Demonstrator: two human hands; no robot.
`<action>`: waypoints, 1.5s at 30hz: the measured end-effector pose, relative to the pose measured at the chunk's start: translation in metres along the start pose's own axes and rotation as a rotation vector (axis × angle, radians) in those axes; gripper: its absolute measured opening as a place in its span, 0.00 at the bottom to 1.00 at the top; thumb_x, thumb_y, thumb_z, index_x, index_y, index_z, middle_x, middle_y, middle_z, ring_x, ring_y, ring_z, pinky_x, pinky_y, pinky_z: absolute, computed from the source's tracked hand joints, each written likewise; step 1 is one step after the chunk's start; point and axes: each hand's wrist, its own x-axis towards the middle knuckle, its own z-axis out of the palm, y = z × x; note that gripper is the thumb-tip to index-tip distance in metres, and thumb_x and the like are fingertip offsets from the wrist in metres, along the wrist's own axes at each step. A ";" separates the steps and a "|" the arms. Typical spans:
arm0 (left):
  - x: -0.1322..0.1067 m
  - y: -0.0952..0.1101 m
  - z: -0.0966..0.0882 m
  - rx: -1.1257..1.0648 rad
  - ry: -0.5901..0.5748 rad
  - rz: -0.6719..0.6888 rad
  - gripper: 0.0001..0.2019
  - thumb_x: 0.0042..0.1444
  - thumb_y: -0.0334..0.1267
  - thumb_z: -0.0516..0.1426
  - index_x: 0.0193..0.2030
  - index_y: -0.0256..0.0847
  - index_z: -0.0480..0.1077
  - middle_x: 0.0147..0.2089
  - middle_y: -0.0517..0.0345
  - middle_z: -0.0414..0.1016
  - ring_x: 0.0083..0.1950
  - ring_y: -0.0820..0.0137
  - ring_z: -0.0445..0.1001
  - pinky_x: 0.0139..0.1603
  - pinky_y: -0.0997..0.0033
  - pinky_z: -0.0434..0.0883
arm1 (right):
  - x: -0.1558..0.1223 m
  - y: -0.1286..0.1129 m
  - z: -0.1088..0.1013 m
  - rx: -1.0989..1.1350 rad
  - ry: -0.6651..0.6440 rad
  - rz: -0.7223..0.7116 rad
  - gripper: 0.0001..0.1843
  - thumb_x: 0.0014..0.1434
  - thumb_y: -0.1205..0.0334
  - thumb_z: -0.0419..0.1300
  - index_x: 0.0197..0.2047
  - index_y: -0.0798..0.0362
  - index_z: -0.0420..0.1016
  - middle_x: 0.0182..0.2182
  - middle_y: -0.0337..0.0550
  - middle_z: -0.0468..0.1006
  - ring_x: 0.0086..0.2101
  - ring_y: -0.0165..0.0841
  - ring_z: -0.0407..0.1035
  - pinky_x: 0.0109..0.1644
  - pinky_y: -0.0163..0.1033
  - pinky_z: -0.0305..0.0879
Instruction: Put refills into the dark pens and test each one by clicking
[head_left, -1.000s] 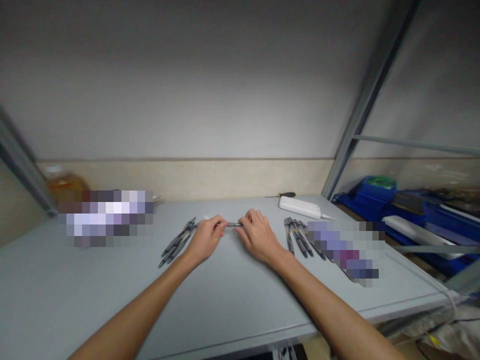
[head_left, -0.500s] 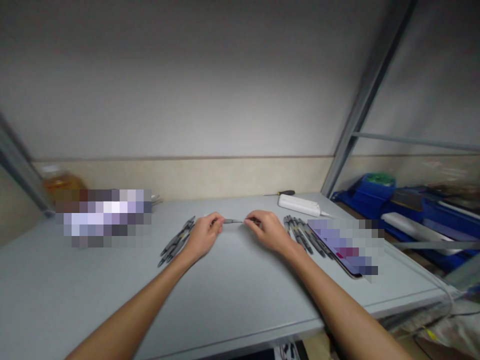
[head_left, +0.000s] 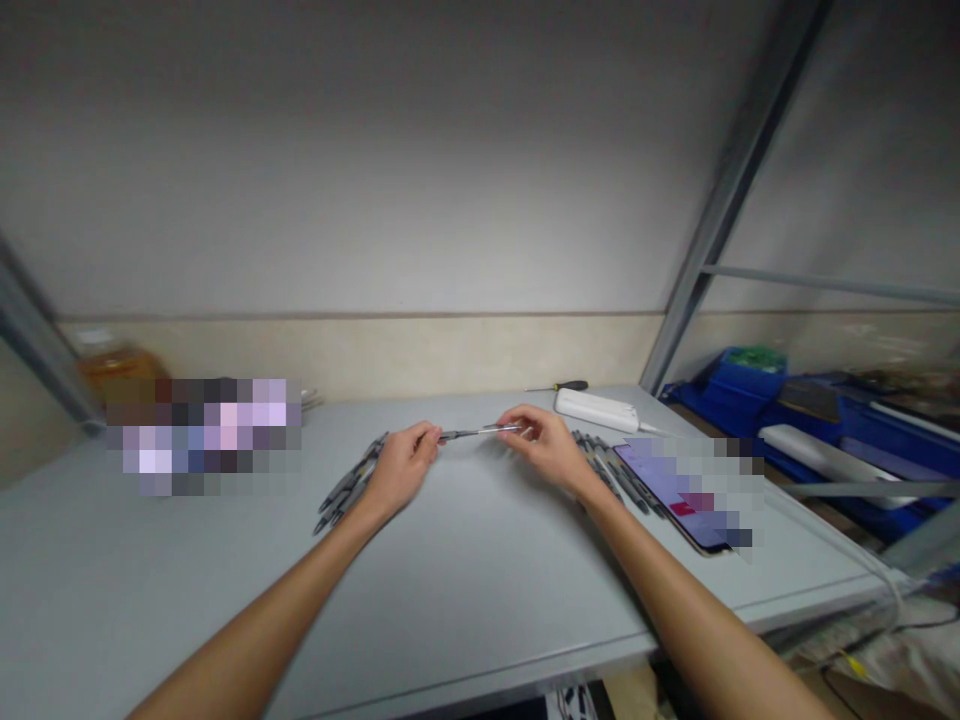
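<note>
My left hand (head_left: pixel 409 458) is closed around a dark grey pen (head_left: pixel 450 435), most of it hidden in the fingers. A thin, pale rod, like a refill, runs from the pen towards my right hand (head_left: pixel 541 445). The fingers of that hand pinch a slim silvery pen part (head_left: pixel 501 428) at the rod's far end; whether the two pieces are joined I cannot tell. Beside my left wrist lies a bunch of grey pens (head_left: pixel 345 490). Several more grey pens (head_left: pixel 636 485) lie right of my right hand, partly behind the forearm.
A phone (head_left: pixel 667 490), partly blurred out, lies by the right-hand pens. Behind are a white power strip (head_left: pixel 596 408) with its cable and a screwdriver (head_left: pixel 571 386). A bottle of amber liquid (head_left: pixel 120 370) stands far left, and blue bins (head_left: pixel 750 385) sit beyond the table's right side.
My right hand has risen slightly and turned, its fingers more spread around the silvery part. The gap between the hands shows more of the thin rod; my left hand has shifted slightly left.
</note>
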 end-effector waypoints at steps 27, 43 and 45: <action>0.010 -0.016 -0.016 -0.089 0.155 -0.134 0.23 0.55 0.53 0.43 0.15 0.41 0.51 0.15 0.66 0.49 0.19 0.76 0.50 0.21 0.75 0.48 | 0.008 0.011 -0.010 0.460 0.270 0.112 0.16 0.42 0.57 0.64 0.35 0.57 0.75 0.28 0.42 0.73 0.28 0.30 0.65 0.29 0.36 0.67; 0.010 -0.017 -0.013 -0.080 0.108 -0.126 0.24 0.56 0.54 0.43 0.15 0.41 0.52 0.15 0.66 0.49 0.19 0.76 0.50 0.22 0.75 0.49 | 0.007 0.009 -0.007 0.458 0.229 0.092 0.14 0.41 0.59 0.64 0.33 0.56 0.75 0.32 0.44 0.75 0.29 0.31 0.67 0.29 0.36 0.67; 0.010 -0.016 -0.013 -0.082 0.104 -0.131 0.24 0.56 0.54 0.43 0.15 0.41 0.51 0.15 0.66 0.49 0.19 0.76 0.50 0.22 0.75 0.48 | 0.006 0.008 -0.007 0.466 0.217 0.098 0.14 0.41 0.59 0.65 0.33 0.55 0.74 0.33 0.45 0.76 0.30 0.32 0.67 0.29 0.36 0.67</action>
